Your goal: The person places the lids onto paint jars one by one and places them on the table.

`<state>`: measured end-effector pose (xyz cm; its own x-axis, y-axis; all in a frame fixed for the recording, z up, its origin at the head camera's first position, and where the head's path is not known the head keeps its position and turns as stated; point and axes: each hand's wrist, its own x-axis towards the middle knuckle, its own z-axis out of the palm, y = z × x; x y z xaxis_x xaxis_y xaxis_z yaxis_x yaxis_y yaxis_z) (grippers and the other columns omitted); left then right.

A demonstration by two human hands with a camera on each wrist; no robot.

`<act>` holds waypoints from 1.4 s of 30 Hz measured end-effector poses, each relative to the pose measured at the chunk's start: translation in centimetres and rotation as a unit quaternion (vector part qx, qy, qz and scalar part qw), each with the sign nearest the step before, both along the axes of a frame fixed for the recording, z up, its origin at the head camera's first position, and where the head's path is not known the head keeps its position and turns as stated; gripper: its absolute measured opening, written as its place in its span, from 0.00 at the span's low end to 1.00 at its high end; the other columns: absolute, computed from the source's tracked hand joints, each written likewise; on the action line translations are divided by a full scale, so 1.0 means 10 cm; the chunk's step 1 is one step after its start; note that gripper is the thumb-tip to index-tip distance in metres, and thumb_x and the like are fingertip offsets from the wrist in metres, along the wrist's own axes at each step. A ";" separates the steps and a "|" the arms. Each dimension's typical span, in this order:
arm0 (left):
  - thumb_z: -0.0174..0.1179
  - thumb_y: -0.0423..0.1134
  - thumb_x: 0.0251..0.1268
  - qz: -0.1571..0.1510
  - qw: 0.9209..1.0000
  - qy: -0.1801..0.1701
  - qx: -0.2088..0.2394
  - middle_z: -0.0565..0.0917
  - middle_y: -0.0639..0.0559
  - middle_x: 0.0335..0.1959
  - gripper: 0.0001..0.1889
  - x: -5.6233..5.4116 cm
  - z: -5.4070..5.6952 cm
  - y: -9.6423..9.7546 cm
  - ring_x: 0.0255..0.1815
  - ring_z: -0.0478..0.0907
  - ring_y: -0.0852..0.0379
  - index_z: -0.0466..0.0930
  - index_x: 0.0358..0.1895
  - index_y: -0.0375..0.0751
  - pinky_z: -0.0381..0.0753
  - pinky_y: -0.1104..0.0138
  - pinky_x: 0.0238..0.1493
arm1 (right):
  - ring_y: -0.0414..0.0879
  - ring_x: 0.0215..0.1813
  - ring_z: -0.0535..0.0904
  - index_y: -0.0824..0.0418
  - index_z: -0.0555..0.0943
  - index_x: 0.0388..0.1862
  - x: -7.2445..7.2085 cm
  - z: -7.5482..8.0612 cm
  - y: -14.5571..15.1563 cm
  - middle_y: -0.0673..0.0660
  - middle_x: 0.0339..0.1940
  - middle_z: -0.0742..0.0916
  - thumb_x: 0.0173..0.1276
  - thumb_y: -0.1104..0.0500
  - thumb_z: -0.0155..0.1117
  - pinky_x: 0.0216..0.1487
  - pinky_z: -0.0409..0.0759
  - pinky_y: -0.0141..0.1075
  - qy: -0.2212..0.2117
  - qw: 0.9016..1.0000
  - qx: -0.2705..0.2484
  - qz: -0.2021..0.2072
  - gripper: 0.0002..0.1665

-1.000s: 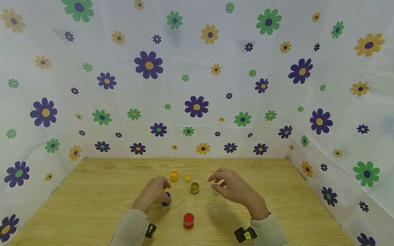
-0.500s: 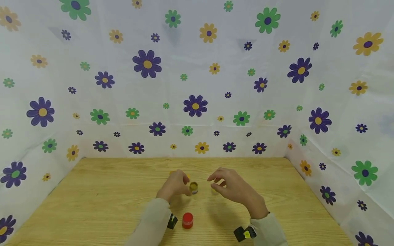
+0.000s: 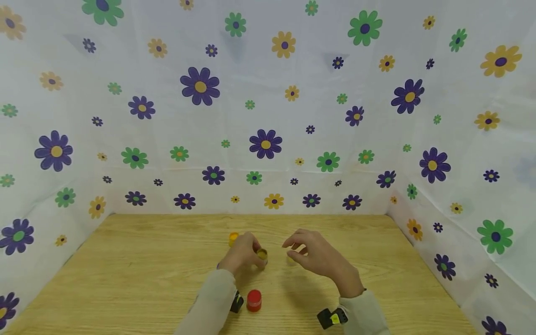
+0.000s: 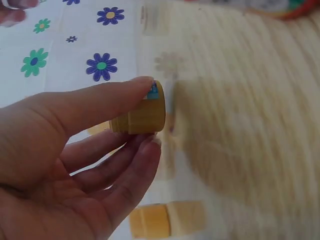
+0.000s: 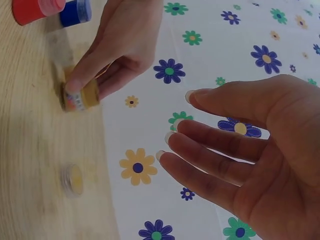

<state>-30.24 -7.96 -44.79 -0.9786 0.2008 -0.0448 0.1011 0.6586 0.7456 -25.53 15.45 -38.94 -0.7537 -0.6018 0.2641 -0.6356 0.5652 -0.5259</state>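
In the head view my left hand pinches a small ochre paint jar between thumb and fingers. The left wrist view shows the thumb on the label side of the jar and fingertips opposite; whether its base touches the table cannot be told. My right hand hovers to the right, fingers loosely bent and apart, holding nothing. A small yellowish disc, like a lid, lies on the table below it, mostly hidden in the head view.
On the wooden table stand a red jar in front, an orange-yellow jar behind the left hand, and a blue jar mostly covered by the left arm. Flower-printed cloth encloses the table's back and sides.
My left hand has left the blue jar, moved right, and taken hold of the ochre jar, which now tilts slightly. My right hand has stayed in place.
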 end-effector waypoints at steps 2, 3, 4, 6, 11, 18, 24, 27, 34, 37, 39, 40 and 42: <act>0.81 0.30 0.45 -0.001 1.000 0.005 0.000 0.84 0.45 0.40 0.21 0.03 0.02 -0.04 0.40 0.78 0.52 0.81 0.42 0.31 0.82 0.58 0.46 | 0.52 0.49 0.86 0.63 0.87 0.50 -0.02 -0.03 0.00 0.61 0.48 0.88 0.73 0.65 0.64 0.47 0.89 0.42 0.003 1.000 0.000 -0.004 0.10; 0.81 0.31 0.45 -0.001 1.000 0.009 -0.001 0.84 0.45 0.40 0.21 0.06 0.04 -0.06 0.40 0.78 0.53 0.81 0.42 0.32 0.82 0.58 0.46 | 0.52 0.48 0.86 0.63 0.87 0.49 -0.02 -0.05 -0.01 0.61 0.47 0.88 0.73 0.66 0.64 0.47 0.89 0.43 0.003 1.000 0.002 -0.008 0.09; 0.81 0.31 0.45 -0.002 1.000 0.013 -0.001 0.84 0.45 0.40 0.20 0.08 0.05 -0.09 0.40 0.79 0.53 0.82 0.41 0.32 0.82 0.58 0.46 | 0.53 0.48 0.86 0.64 0.87 0.49 -0.03 -0.07 -0.01 0.61 0.47 0.88 0.72 0.66 0.65 0.46 0.89 0.42 0.003 1.000 0.005 -0.014 0.09; 0.81 0.32 0.45 -0.001 1.000 0.026 -0.007 0.85 0.46 0.39 0.20 0.13 0.09 -0.14 0.39 0.80 0.54 0.83 0.41 0.32 0.83 0.58 0.46 | 0.53 0.47 0.86 0.65 0.87 0.48 -0.05 -0.11 -0.02 0.61 0.46 0.88 0.72 0.66 0.65 0.44 0.88 0.41 0.001 0.999 0.016 -0.027 0.09; 0.81 0.33 0.46 0.003 0.999 0.037 -0.014 0.86 0.48 0.38 0.19 0.25 0.17 -0.26 0.38 0.81 0.56 0.86 0.43 0.33 0.85 0.60 0.45 | 0.56 0.45 0.85 0.68 0.87 0.47 -0.11 -0.23 -0.06 0.62 0.45 0.89 0.69 0.69 0.67 0.43 0.87 0.42 -0.001 0.998 0.042 -0.054 0.10; 0.79 0.33 0.48 -0.024 0.999 0.038 0.001 0.87 0.52 0.35 0.12 0.39 0.26 -0.39 0.37 0.81 0.58 0.88 0.37 0.40 0.84 0.62 0.43 | 0.65 0.56 0.83 0.70 0.87 0.47 -0.15 -0.42 -0.18 0.66 0.49 0.88 0.65 0.74 0.65 0.61 0.80 0.59 -0.008 0.996 0.056 -0.072 0.12; 0.78 0.31 0.47 -0.056 0.998 0.031 0.010 0.88 0.52 0.35 0.12 0.52 0.29 -0.48 0.35 0.84 0.58 0.89 0.37 0.40 0.85 0.63 0.42 | 0.59 0.51 0.83 0.69 0.88 0.44 -0.18 -0.55 -0.24 0.64 0.46 0.89 0.63 0.77 0.65 0.59 0.81 0.55 -0.017 0.993 0.082 -0.077 0.13; 0.78 0.32 0.47 -0.067 0.997 0.022 0.021 0.89 0.52 0.37 0.13 0.56 0.30 -0.49 0.37 0.85 0.58 0.89 0.38 0.41 0.85 0.62 0.42 | 0.54 0.45 0.82 0.68 0.89 0.42 -0.19 -0.60 -0.26 0.62 0.41 0.88 0.61 0.77 0.67 0.54 0.82 0.51 -0.004 0.992 0.092 -0.081 0.12; 0.79 0.33 0.48 -0.089 0.996 0.016 0.027 0.89 0.51 0.37 0.14 0.64 0.33 -0.46 0.37 0.85 0.58 0.89 0.40 0.39 0.87 0.62 0.43 | 0.54 0.45 0.81 0.65 0.89 0.39 -0.18 -0.66 -0.25 0.60 0.40 0.88 0.59 0.77 0.71 0.56 0.81 0.53 0.010 0.987 0.110 -0.115 0.12; 0.79 0.32 0.48 -0.091 0.995 0.014 0.034 0.89 0.51 0.37 0.14 0.65 0.34 -0.45 0.37 0.86 0.57 0.89 0.40 0.38 0.87 0.61 0.43 | 0.52 0.42 0.81 0.64 0.90 0.37 -0.17 -0.66 -0.24 0.59 0.38 0.88 0.59 0.77 0.71 0.54 0.83 0.51 0.021 0.985 0.120 -0.125 0.12; 0.79 0.32 0.49 -0.093 0.995 0.014 0.039 0.89 0.50 0.38 0.14 0.66 0.35 -0.44 0.37 0.86 0.57 0.88 0.41 0.38 0.88 0.61 0.43 | 0.50 0.39 0.81 0.64 0.89 0.36 -0.16 -0.65 -0.23 0.59 0.36 0.87 0.59 0.77 0.70 0.51 0.84 0.49 0.028 0.984 0.122 -0.124 0.12; 0.79 0.32 0.49 -0.095 0.995 0.015 0.041 0.89 0.50 0.38 0.14 0.66 0.35 -0.44 0.37 0.87 0.57 0.88 0.41 0.38 0.88 0.61 0.42 | 0.50 0.38 0.80 0.64 0.89 0.36 -0.16 -0.65 -0.22 0.59 0.35 0.87 0.60 0.77 0.70 0.50 0.84 0.48 0.030 0.984 0.122 -0.125 0.11; 0.79 0.32 0.49 -0.096 0.994 0.015 0.045 0.89 0.50 0.38 0.15 0.66 0.36 -0.43 0.37 0.87 0.56 0.88 0.41 0.38 0.89 0.61 0.42 | 0.49 0.37 0.79 0.65 0.88 0.36 -0.15 -0.64 -0.21 0.59 0.34 0.87 0.61 0.76 0.70 0.48 0.84 0.48 0.031 0.984 0.122 -0.123 0.09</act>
<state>-23.60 -12.27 -41.20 -0.9223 0.3863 0.0097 0.2415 0.5565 0.7950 -27.06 13.31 -45.38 -0.8716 -0.4538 0.1857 -0.4903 0.8107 -0.3199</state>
